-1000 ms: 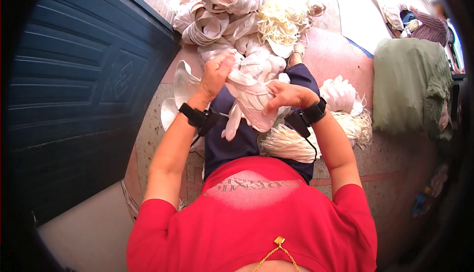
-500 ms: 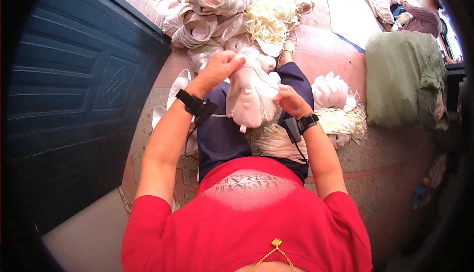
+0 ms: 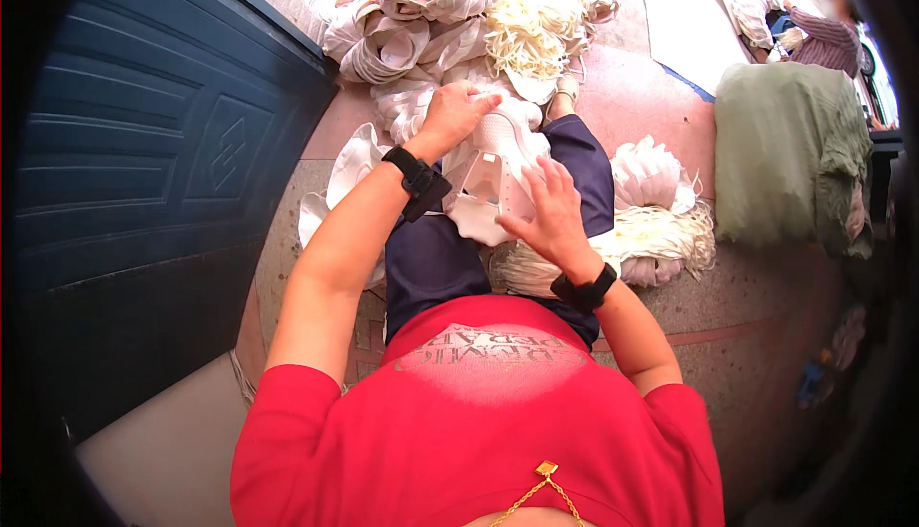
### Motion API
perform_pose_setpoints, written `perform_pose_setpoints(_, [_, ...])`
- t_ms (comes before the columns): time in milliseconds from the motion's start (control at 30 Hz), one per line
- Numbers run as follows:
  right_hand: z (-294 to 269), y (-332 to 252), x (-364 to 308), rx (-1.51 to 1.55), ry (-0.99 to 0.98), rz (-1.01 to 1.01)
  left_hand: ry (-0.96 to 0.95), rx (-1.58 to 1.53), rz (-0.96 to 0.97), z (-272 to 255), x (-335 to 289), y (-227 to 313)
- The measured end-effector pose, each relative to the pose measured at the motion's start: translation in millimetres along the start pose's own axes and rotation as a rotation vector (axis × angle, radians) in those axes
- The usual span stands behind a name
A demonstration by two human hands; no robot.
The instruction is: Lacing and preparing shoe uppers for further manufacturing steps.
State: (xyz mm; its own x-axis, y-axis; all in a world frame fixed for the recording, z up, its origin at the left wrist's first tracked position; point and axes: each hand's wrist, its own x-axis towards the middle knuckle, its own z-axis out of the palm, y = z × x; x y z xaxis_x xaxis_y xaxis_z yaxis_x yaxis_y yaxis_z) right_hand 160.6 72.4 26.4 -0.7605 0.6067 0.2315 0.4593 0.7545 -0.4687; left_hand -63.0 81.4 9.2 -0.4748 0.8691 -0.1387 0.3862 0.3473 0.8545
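On my lap, between my thighs, lies a white shoe upper [image 3: 518,180], its cut-out opening and a scalloped flap turned toward me. My left hand [image 3: 454,119] is closed at its far left edge, with the fingers curled and partly hidden. Over the right side of the same piece, my right hand [image 3: 555,211] is open with its fingers spread. Both wrists wear black straps.
Stacked white shoe uppers [image 3: 383,48] and a heap of cream laces [image 3: 525,37] lie beyond my feet. Bundled cream strands [image 3: 661,235] sit right of my thigh. A dark blue panelled door [image 3: 172,163] stands left, a green covered bale [image 3: 787,154] right. Another person [image 3: 831,44] sits far right.
The shoe upper has been turned, so its opening faces me instead of its rounded, tabbed end. My right hand has let go and spread its fingers; my left hand has shifted slightly right.
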Motion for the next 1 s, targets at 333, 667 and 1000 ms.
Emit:
perform_pose_setpoints(333, [34,20,1,-0.070,-0.075,0.085,0.137,0.295,0.122,-20,-28,-9])
perform_pose_setpoints(667, [32,24,4,-0.027,-0.069,0.177,-0.068,0.610,0.035,23,-120,-42])
perform_pose_setpoints(1000, [57,51,-26,0.099,-0.092,0.314,-0.062,0.601,0.050,52,-123,-41])
